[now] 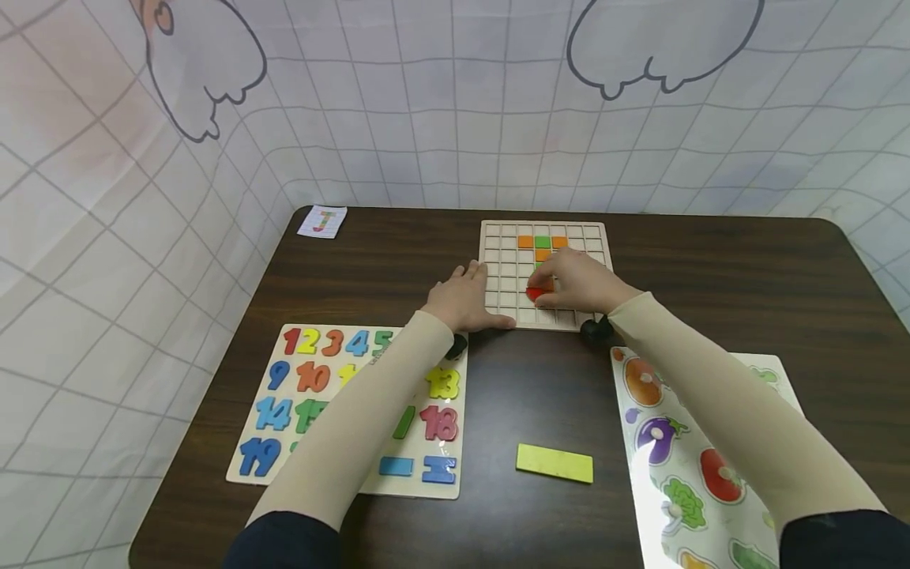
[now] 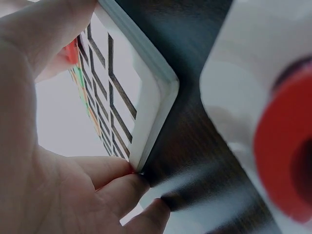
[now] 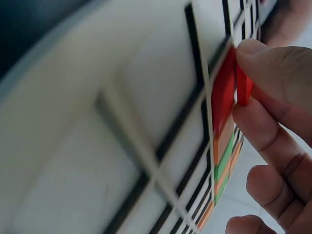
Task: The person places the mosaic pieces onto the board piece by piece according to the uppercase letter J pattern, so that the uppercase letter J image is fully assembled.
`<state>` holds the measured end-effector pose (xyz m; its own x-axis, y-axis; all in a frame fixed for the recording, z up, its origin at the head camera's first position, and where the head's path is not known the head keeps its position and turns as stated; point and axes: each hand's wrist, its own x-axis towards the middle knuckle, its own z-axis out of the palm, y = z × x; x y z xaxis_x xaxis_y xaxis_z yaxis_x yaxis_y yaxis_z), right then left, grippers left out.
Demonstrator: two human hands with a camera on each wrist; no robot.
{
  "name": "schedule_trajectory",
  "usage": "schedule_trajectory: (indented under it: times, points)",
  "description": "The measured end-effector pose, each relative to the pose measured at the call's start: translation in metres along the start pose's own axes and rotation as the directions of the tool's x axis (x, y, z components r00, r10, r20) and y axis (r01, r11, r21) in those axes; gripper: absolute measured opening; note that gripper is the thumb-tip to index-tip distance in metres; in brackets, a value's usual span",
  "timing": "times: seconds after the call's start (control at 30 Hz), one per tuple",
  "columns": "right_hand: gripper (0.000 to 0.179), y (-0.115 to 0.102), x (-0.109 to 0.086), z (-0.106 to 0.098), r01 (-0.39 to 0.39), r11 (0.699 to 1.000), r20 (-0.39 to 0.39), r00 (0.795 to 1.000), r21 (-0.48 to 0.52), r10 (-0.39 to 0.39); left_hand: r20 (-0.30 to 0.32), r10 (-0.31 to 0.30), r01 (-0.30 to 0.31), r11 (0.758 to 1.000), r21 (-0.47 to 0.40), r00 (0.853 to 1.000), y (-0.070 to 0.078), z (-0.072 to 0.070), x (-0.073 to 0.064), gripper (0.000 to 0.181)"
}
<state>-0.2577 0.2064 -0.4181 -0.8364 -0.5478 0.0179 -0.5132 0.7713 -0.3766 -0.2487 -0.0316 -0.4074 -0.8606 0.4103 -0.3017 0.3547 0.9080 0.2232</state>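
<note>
A white board with a square grid (image 1: 502, 273) lies toward the far side of the table. Orange tiles (image 1: 524, 242) and a green tile (image 1: 543, 242) form a row in its upper part, with more colored tiles below them. My right hand (image 1: 586, 283) pinches a red square tile (image 3: 244, 85) between thumb and fingers, close over the grid. Beside it, another red tile (image 3: 223, 92) lies in a cell. At the board's lower left corner, my left hand (image 1: 460, 299) touches the edges, its fingers along the left side and its thumb at the near side.
A number puzzle board (image 1: 359, 491) lies under my left forearm, and a vegetable puzzle board (image 1: 643, 506) under the right one. Between them is a yellow rectangular block (image 1: 554, 463). A small picture card (image 1: 323, 222) sits at the table's far left corner.
</note>
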Motion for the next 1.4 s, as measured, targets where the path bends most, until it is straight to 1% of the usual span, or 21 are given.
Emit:
schedule_trajectory:
  times: [0.1,0.2,0.57,0.73,0.87,1.03,1.23,1.4]
  points:
    - [0.025,-0.004,0.003,0.002,0.036,0.998,0.010,0.999,-0.045,-0.035,0.003,0.005,-0.005,1.000,-0.001,1.000,0.002,0.000,0.000,0.116]
    - [0.025,-0.007,0.004,0.002,0.055,0.996,0.013,0.998,-0.073,-0.054,0.004,0.004,-0.004,1.000,0.002,1.000,0.003,0.000,-0.001,0.115]
    - [0.027,-0.009,0.003,0.002,0.074,0.992,0.024,0.997,-0.098,-0.072,0.005,0.006,-0.006,1.000,0.006,1.000,0.005,0.000,0.001,0.114]
    - [0.027,-0.008,0.002,0.003,0.078,0.992,0.009,0.997,-0.097,-0.077,0.007,0.002,-0.002,1.000,0.009,1.000,0.005,0.000,0.001,0.115]
    - [0.028,-0.010,0.002,0.005,0.092,0.992,-0.005,0.996,-0.082,-0.093,0.015,-0.001,0.001,1.000,0.030,1.000,0.005,0.001,0.002,0.116]
    - [0.029,-0.012,0.003,0.006,0.105,0.992,0.005,0.994,-0.065,-0.105,0.019,0.003,-0.004,0.999,0.033,1.000,0.005,0.001,0.001,0.116]
    - [0.027,-0.010,0.000,0.006,0.106,0.990,0.007,0.994,-0.091,-0.106,0.012,0.002,-0.003,1.000,0.031,1.000,0.006,0.001,0.001,0.116]
    - [0.031,-0.005,-0.004,0.006,0.083,0.994,-0.002,0.997,-0.073,-0.083,0.011,0.002,-0.002,1.000,0.022,1.000,0.005,0.002,0.002,0.115]
